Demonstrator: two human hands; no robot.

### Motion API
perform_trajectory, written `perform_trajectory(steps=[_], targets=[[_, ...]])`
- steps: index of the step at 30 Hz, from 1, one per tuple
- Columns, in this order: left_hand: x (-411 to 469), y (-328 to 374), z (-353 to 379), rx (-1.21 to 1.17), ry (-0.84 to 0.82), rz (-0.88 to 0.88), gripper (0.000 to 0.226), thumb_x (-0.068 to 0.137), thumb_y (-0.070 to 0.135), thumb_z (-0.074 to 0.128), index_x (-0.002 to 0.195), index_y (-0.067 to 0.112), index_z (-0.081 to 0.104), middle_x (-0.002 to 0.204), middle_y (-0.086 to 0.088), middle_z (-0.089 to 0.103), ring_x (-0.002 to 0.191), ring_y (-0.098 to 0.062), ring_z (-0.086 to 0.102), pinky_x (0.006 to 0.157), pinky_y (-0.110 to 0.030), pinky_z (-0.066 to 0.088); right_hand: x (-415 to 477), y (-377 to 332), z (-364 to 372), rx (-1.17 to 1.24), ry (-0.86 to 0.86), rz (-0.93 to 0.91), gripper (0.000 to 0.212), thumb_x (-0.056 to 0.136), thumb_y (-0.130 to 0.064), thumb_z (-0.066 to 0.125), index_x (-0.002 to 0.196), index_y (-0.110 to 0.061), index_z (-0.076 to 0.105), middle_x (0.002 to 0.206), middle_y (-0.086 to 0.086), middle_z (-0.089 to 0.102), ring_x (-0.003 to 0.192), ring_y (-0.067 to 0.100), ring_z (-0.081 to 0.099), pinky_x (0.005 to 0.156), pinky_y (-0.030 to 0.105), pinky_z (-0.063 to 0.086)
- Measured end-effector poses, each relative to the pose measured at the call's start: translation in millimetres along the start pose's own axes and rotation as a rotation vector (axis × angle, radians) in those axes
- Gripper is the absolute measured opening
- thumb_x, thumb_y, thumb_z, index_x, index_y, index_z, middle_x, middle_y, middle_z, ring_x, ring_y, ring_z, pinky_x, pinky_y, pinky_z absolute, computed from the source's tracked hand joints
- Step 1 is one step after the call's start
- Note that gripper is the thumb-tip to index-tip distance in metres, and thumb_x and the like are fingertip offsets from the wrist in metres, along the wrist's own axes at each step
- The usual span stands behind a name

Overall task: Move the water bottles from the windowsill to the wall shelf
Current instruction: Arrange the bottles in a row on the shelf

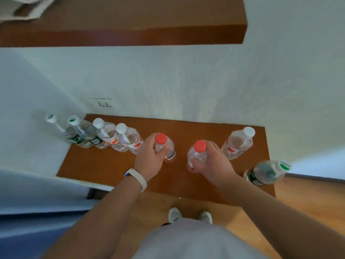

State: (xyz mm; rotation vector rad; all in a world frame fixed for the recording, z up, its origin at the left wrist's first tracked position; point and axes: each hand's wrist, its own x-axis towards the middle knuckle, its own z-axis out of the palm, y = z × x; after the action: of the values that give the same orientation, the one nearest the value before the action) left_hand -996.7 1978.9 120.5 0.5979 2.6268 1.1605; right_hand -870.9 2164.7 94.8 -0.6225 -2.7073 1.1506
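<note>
I logged the bottles [128,139] as clear, glossy plastic with smooth caps [161,138], some red, some white. The sill [104,161] read as brown wood, matt. The shelf [130,25] looked like similar wood, slightly sheened at its edge. The wall [186,81] showed rough white plaster. The wristband [137,177] appeared smooth, pale.

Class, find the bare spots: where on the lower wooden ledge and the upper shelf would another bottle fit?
Lower ledge: free along its near edge, and between the wall and both hands. Crowded at left by four bottles. Upper shelf: bare right of the folded cloth.
</note>
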Motion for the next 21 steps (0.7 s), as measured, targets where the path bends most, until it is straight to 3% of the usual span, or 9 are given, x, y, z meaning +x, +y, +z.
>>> perform_trajectory(steps=[3, 7, 13, 19, 21], targets=[[2.9, -12.5, -15.0, -0.001, 0.047, 0.011, 0.032, 0.09, 0.029, 0.066, 0.12, 0.028, 0.054, 0.107, 0.011, 0.061, 0.101, -0.011, 0.059, 0.085, -0.027, 0.05, 15.4, -15.9, 12.5, -0.003, -0.035, -0.013, 0.06, 0.076, -0.055, 0.069, 0.127, -0.04, 0.042, 0.112, -0.025, 0.043, 0.099, 0.0, 0.049, 0.073, 0.009, 0.031], [5.5, -24.5, -25.3, -0.032, 0.056, 0.012, 0.028, 0.089, 0.029, 0.066, 0.115, 0.031, 0.055, 0.102, 0.018, 0.059, 0.096, -0.008, 0.059, 0.08, -0.023, 0.047, 30.0, -31.5, 25.1, -0.003, -0.078, -0.013, 0.059, 0.078, -0.05, 0.072, 0.128, -0.036, 0.045, 0.113, -0.021, 0.045, 0.099, 0.001, 0.05, 0.073, 0.011, 0.034], [12.5, -35.4, -26.4, -0.081, 0.068, 0.038, 0.03, 0.089, 0.027, 0.068, 0.115, 0.03, 0.054, 0.104, 0.012, 0.06, 0.1, -0.011, 0.06, 0.085, -0.029, 0.051, 42.5, -44.3, 37.1, 0.003, -0.072, -0.032, 0.05, 0.081, -0.033, 0.074, 0.125, -0.027, 0.052, 0.108, -0.021, 0.044, 0.102, 0.001, 0.046, 0.074, 0.005, 0.027], [23.3, -39.1, -23.3, -0.043, 0.062, 0.103, 0.034, 0.09, 0.029, 0.068, 0.121, 0.025, 0.056, 0.106, 0.014, 0.057, 0.1, -0.007, 0.055, 0.082, -0.017, 0.043, 48.4, -46.7, 40.2, 0.047, -0.043, -0.011, 0.052, 0.082, -0.045, 0.068, 0.128, -0.032, 0.049, 0.117, -0.018, 0.047, 0.103, -0.001, 0.046, 0.074, 0.006, 0.029], [28.1, -39.8, -23.6, -0.034, 0.033, 0.117, 0.035, 0.089, 0.028, 0.068, 0.121, 0.026, 0.055, 0.107, 0.013, 0.058, 0.1, -0.008, 0.056, 0.084, -0.021, 0.045, 50.5, -45.5, 42.0, 0.055, -0.05, 0.004, 0.053, 0.082, -0.048, 0.066, 0.13, -0.032, 0.049, 0.122, -0.017, 0.049, 0.105, 0.001, 0.048, 0.075, 0.008, 0.031]])
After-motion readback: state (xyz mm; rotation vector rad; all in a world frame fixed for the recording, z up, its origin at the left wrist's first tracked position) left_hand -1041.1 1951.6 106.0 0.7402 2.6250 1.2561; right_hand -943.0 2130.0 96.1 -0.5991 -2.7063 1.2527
